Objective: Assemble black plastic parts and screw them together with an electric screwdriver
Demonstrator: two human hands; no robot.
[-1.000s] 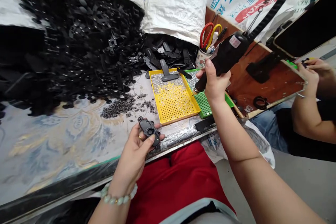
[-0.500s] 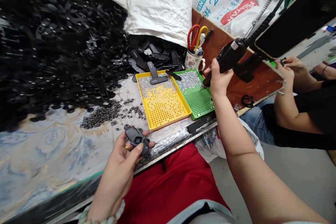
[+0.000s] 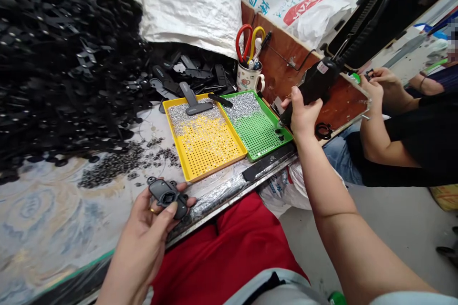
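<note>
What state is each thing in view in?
black plastic part, in left hand, hole facing up
black corded tool, in right hand, tip down
yellow perforated tray, silver beads over far half
green perforated tray, beads heaped far end

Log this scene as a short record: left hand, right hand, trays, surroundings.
left hand: holds a black plastic part
right hand: grips a black corded tool, tip beside the green perforated tray
trays: the green perforated tray and a yellow perforated tray sit side by side, both holding small silver pieces
surroundings: a heap of black plastic parts; a mug holding scissors; a seated co-worker at right
</note>
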